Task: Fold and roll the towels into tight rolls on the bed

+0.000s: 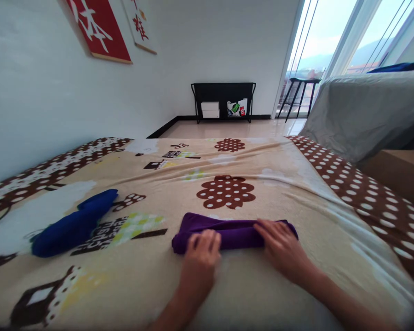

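A purple cloth (239,236), rolled into a long bundle, lies crosswise on the patterned blanket (248,289) in front of me. Its left end is wider, with a loose fold sticking up toward the far side. My left hand (202,255) is closed over the left part of the roll, fingers curled on its top. Over the right end, my right hand (283,248) is closed with its fingers bent across the cloth. Both thumbs are mostly hidden. Apart from them, to the left, rests a bundled dark blue cloth (72,225).
Brown polka-dot borders (362,188) run along the blanket's sides. Beyond its far edge stands a black rack (224,92) against the wall. At right are a grey-covered piece of furniture (369,110), a cardboard box (396,170) and a dark stool (301,82) by the window.
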`<state>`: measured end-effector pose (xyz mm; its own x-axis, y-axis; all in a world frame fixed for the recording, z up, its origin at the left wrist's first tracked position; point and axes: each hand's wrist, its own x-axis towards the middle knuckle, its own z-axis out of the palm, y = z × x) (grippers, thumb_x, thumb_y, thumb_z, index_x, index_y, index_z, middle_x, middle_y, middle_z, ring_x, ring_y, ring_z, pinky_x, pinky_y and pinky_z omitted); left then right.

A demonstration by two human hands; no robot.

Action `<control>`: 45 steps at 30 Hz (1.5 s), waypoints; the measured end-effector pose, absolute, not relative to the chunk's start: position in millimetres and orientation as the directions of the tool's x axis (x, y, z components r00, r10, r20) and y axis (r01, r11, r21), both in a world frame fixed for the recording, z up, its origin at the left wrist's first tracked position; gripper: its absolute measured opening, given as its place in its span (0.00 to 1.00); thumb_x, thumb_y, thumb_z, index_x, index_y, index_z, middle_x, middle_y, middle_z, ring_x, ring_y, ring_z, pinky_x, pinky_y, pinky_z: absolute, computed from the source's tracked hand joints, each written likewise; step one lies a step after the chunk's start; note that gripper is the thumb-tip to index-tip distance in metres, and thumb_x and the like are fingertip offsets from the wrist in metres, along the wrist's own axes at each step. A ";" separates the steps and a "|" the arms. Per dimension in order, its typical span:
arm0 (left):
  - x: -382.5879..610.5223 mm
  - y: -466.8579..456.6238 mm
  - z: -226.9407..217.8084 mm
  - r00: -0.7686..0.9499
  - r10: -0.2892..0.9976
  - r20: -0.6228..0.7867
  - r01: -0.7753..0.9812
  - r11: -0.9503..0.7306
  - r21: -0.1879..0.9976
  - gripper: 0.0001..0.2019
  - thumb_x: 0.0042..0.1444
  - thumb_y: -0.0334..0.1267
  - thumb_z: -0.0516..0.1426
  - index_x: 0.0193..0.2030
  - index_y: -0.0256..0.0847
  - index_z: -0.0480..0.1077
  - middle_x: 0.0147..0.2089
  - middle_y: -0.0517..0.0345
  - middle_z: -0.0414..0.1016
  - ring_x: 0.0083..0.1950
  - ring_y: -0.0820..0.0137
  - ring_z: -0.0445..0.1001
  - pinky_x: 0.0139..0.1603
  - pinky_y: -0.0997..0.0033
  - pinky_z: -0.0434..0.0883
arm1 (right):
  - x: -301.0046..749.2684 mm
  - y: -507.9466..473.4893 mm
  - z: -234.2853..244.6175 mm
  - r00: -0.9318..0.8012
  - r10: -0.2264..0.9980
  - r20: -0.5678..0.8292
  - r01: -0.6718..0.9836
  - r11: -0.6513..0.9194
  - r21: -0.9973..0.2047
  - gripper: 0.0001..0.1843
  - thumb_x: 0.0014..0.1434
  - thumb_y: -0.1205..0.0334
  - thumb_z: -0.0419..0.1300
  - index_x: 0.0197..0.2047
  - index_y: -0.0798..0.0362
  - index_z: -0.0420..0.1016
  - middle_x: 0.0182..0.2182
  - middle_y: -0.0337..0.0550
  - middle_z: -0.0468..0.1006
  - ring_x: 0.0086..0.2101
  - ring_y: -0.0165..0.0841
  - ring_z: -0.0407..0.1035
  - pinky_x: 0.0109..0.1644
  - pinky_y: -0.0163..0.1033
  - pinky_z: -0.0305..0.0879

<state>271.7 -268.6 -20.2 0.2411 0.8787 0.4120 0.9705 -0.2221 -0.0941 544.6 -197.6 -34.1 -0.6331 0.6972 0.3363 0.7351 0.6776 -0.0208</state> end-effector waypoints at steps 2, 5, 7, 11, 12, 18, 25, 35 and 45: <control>272.4 -273.1 -30.7 0.362 0.861 0.357 0.930 -0.362 -0.069 0.26 0.64 0.41 0.51 0.68 0.41 0.60 0.68 0.46 0.65 0.67 0.56 0.63 0.64 0.53 0.59 | 547.7 -199.4 -40.4 -0.718 0.638 0.279 0.652 0.756 -0.053 0.32 0.66 0.59 0.51 0.72 0.46 0.52 0.68 0.45 0.60 0.65 0.41 0.56 0.67 0.53 0.53; 238.9 -275.4 -42.9 0.250 0.909 0.333 0.966 -0.255 -0.028 0.30 0.65 0.45 0.51 0.72 0.45 0.52 0.71 0.50 0.60 0.70 0.58 0.59 0.67 0.52 0.57 | 580.9 -192.1 -57.0 -0.659 0.711 0.246 0.715 0.693 -0.086 0.36 0.68 0.52 0.50 0.75 0.43 0.40 0.69 0.43 0.57 0.67 0.38 0.53 0.67 0.52 0.52; 213.4 -274.6 -45.8 0.163 0.934 0.319 0.986 -0.169 -0.010 0.29 0.65 0.43 0.50 0.72 0.44 0.53 0.71 0.49 0.61 0.70 0.58 0.60 0.69 0.49 0.54 | 604.1 -185.7 -68.5 -0.600 0.762 0.243 0.769 0.633 -0.089 0.36 0.69 0.52 0.49 0.75 0.43 0.39 0.69 0.44 0.56 0.67 0.37 0.51 0.67 0.52 0.52; 202.7 -269.9 -35.2 0.163 0.947 0.277 0.987 -0.154 -0.056 0.32 0.54 0.34 0.53 0.68 0.42 0.61 0.71 0.45 0.59 0.71 0.52 0.58 0.69 0.38 0.46 | 610.3 -178.3 -74.2 -0.568 0.775 0.275 0.799 0.600 -0.042 0.33 0.64 0.58 0.52 0.71 0.46 0.53 0.69 0.47 0.56 0.68 0.42 0.48 0.67 0.56 0.46; 205.9 -267.3 -29.6 0.152 0.948 0.279 0.988 -0.137 -0.073 0.31 0.52 0.32 0.54 0.65 0.42 0.65 0.70 0.44 0.61 0.70 0.50 0.59 0.68 0.37 0.48 | 605.1 -176.2 -70.7 -0.548 0.783 0.295 0.812 0.582 -0.036 0.32 0.61 0.60 0.53 0.69 0.47 0.59 0.69 0.48 0.57 0.67 0.44 0.50 0.66 0.57 0.46; 204.6 -230.7 8.8 0.165 0.977 0.133 0.984 -0.154 -0.088 0.12 0.51 0.28 0.53 0.38 0.40 0.76 0.40 0.48 0.79 0.47 0.57 0.75 0.54 0.52 0.65 | 583.3 -147.3 -35.6 -0.473 0.850 0.232 0.844 0.512 -0.157 0.15 0.60 0.65 0.51 0.43 0.50 0.78 0.45 0.47 0.76 0.48 0.39 0.68 0.57 0.51 0.56; 258.6 -200.3 -7.9 0.176 0.933 0.315 0.984 -0.169 -0.049 0.21 0.59 0.28 0.48 0.58 0.35 0.68 0.59 0.41 0.72 0.62 0.57 0.68 0.65 0.49 0.56 | 524.4 -140.4 -33.5 -0.528 0.790 0.311 0.828 0.560 -0.018 0.27 0.62 0.71 0.47 0.63 0.58 0.66 0.56 0.56 0.72 0.57 0.44 0.64 0.62 0.53 0.54; 189.4 -212.8 -41.6 0.286 0.915 0.285 0.954 -0.300 0.004 0.29 0.67 0.51 0.48 0.72 0.45 0.51 0.70 0.49 0.61 0.71 0.61 0.58 0.72 0.50 0.47 | 565.4 -123.7 -60.2 -0.651 0.703 0.287 0.691 0.705 -0.159 0.34 0.68 0.52 0.50 0.74 0.46 0.46 0.68 0.47 0.58 0.67 0.39 0.51 0.70 0.55 0.45; 150.9 -174.0 -34.3 0.400 0.899 0.181 0.917 -0.387 -0.099 0.21 0.65 0.44 0.54 0.64 0.45 0.64 0.62 0.47 0.70 0.61 0.58 0.67 0.60 0.56 0.60 | 576.4 -96.3 -37.9 -0.716 0.640 0.279 0.669 0.743 0.011 0.21 0.64 0.70 0.52 0.59 0.58 0.71 0.48 0.57 0.78 0.48 0.42 0.72 0.57 0.51 0.63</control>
